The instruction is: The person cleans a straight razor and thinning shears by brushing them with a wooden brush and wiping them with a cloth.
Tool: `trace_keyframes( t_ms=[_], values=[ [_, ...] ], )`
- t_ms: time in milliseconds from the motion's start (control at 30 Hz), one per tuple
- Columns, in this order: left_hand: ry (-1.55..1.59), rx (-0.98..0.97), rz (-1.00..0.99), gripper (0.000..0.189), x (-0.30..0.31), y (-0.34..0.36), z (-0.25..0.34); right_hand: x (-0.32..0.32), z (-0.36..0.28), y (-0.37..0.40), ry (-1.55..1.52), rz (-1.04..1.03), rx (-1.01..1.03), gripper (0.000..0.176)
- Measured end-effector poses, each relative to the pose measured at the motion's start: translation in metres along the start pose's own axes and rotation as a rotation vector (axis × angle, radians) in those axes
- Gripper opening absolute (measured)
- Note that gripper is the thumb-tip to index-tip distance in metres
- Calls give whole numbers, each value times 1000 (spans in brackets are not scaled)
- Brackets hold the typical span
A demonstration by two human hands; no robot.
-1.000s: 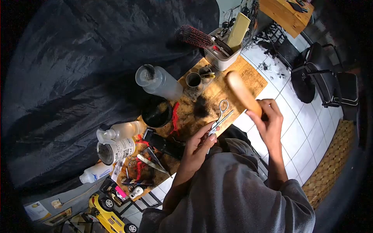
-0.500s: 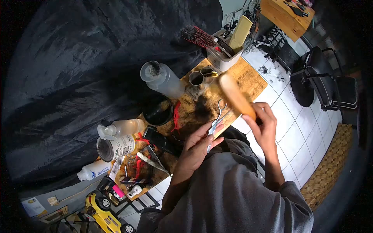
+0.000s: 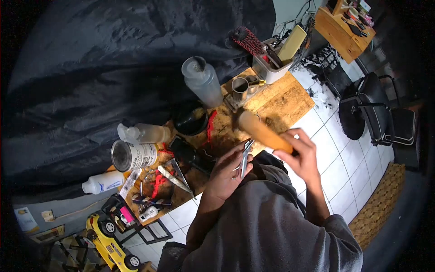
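My left hand [image 3: 223, 174] is closed around a pair of silver scissors [image 3: 245, 159], low over the table's front edge. The blades and handles cannot be told apart well in this blur. In my right hand [image 3: 301, 153] is a long, rounded, orange-brown wooden brush [image 3: 266, 132], gripped at its near end between thumb and fingers. Its far end is smeared by motion, and the bristle side is mostly hidden. It hangs tilted above the hair-strewn wooden table [image 3: 290, 97], just beyond the scissors and apart from them.
A spray bottle [image 3: 201, 84], metal cups [image 3: 240, 88], a black bowl [image 3: 188, 122] and a bin with a red-bristled hairbrush [image 3: 248, 41] stand along the back. On the left are a pump bottle [image 3: 147, 133], a can [image 3: 131, 155] and a straight razor [image 3: 174, 177]. A black chair [image 3: 376, 102] stands right.
The brush has swung left and lower, toward the scissors, and is now more level. The scissors have turned in my left hand, more upright. The whole view has shifted slightly.
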State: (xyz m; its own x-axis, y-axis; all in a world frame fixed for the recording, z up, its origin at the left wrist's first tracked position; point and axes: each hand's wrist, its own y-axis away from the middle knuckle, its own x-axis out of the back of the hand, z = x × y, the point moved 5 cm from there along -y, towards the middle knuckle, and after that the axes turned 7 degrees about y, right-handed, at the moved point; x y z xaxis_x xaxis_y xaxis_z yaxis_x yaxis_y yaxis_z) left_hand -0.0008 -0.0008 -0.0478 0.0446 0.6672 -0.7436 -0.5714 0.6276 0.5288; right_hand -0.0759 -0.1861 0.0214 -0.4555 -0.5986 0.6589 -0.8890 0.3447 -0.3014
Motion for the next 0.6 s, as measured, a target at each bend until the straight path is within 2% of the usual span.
trace_keyframes(
  t_ms=[67,133,200,267,333,400,467,500,600],
  values=[
    [86,125,-306,33,2,5,-3,10,0,-7,20,66,-149,40],
    [104,99,-235,36,-2,17,-3,14,2,-7,19,161,-146,37],
    [11,55,-97,37,0,24,0,13,-1,-2,-108,112,-111,38],
    [52,51,-138,39,19,25,-7,6,-15,5,-140,-104,27,40],
    [-36,-9,-198,36,20,30,-5,-7,-37,13,-202,-254,141,45],
    [75,-90,-1,23,11,47,-4,-20,-51,21,-167,-336,186,46],
    [-92,-73,-292,27,32,47,-6,-21,-55,24,-98,-271,129,45],
    [-164,-5,-229,34,24,55,2,-18,-53,24,-24,-186,95,44],
    [-213,-35,-186,38,26,67,6,-4,-51,20,131,26,-116,45]
  ],
)
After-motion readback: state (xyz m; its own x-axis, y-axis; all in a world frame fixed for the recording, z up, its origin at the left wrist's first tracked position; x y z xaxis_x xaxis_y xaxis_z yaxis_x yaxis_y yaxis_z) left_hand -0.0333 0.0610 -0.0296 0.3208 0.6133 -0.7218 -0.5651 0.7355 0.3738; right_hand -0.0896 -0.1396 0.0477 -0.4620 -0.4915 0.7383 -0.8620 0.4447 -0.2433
